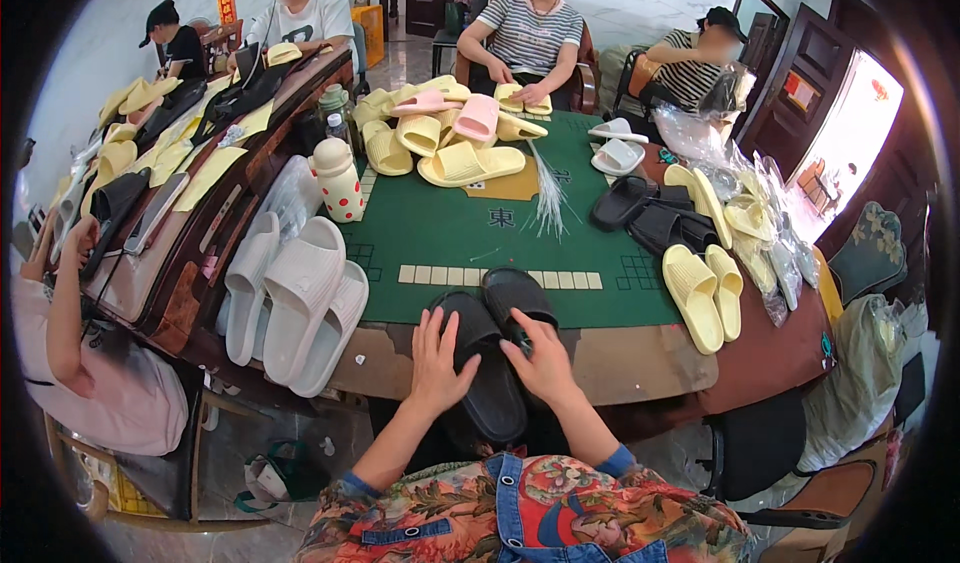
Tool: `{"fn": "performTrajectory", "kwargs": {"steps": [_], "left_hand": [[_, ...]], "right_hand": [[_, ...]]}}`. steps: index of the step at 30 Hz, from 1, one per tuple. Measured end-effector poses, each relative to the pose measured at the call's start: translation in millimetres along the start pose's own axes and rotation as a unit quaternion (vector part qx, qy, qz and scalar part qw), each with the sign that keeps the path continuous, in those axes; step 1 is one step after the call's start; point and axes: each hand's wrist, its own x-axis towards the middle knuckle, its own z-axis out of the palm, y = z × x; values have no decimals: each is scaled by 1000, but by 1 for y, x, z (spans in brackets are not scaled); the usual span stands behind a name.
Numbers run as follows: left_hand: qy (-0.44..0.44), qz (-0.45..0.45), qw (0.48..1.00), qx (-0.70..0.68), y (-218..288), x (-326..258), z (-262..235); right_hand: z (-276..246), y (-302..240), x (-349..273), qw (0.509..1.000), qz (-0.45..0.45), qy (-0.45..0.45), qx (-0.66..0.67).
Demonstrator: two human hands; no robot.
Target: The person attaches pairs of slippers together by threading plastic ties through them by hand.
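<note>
Where both hands meet — black slippers [495, 348], seemingly beneath each hand.

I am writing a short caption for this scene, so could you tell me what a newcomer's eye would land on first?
First, the green table, strewn at its far end with yellow slippers. At the near edge, the left hand and right hand rest on a pair of black slippers. White slippers lie stacked at the left.

left hand [437, 361] flat on black slipper [478, 368] | right hand [543, 359] on it | green table [450, 233]
</note>
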Motion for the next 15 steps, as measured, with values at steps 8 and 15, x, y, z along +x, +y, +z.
{"fn": "performTrajectory", "kwargs": {"steps": [8, 15], "left_hand": [[-233, -28, 794, -560, 57, -16, 9], [-407, -207, 622, -636, 60, -25, 4]], "right_hand": [[-50, -60, -14, 861, 144, 31, 487], [-90, -52, 4, 735, 167, 178, 633]]}}
